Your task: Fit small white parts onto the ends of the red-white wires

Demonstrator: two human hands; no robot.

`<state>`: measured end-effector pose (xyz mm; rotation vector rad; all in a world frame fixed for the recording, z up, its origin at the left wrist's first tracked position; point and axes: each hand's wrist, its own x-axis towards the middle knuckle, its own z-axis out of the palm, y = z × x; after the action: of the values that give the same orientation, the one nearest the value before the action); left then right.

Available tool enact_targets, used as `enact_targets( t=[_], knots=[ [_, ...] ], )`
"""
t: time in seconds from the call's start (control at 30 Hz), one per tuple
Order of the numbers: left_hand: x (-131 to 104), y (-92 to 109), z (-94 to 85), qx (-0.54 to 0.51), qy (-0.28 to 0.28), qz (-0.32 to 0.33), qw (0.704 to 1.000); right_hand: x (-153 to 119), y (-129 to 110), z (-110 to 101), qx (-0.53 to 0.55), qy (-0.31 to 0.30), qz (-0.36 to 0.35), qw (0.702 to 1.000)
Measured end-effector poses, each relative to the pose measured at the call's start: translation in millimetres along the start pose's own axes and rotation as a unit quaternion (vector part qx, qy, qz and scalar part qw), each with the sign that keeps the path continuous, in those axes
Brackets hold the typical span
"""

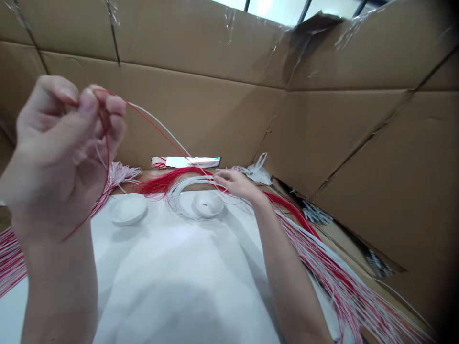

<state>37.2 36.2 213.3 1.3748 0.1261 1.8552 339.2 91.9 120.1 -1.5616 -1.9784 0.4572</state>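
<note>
Raised at the upper left, my left hand (68, 129) pinches a thin red wire (154, 125) and a white wire (158, 122) between thumb and fingers. A red end hangs down past its wrist. Both strands slope down to the right toward my right hand (234, 184), whose fingers are closed around them above the far part of the table. Just left of that hand lie a coil of white wire (174, 193) and a bundle of red wire (161, 181). A small white bowl (208, 205) stands inside the coil's loop.
Another white bowl (128, 209) stands on the white table surface (172, 267). Long red and white wires (322, 260) run along the right edge, with more at the left. A plastic bag (260, 172) lies at the back. Cardboard walls (201, 86) enclose the back and right.
</note>
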Motion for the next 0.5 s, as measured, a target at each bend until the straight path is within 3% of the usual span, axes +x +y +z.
enact_targets(
  t=[0.1,0.2,0.37,0.5],
  knots=[
    [-2.3,5.3,1.5,0.028,-0.083,-0.035,0.996,21.1,-9.2,9.0,-0.002,0.118,0.033,0.992],
    [-5.3,6.0,1.4,0.045,-0.124,-0.074,0.988,55.7,-20.7,18.3,-0.006,0.187,0.06,0.981],
    [-9.1,0.3,0.5,0.063,-0.165,-0.123,0.977,101.6,-43.7,25.1,0.012,0.187,0.051,0.981],
    [-6.1,-6.2,-2.0,0.086,-0.143,-0.154,0.974,92.1,-66.4,27.1,0.039,0.118,0.021,0.992]
  ],
)
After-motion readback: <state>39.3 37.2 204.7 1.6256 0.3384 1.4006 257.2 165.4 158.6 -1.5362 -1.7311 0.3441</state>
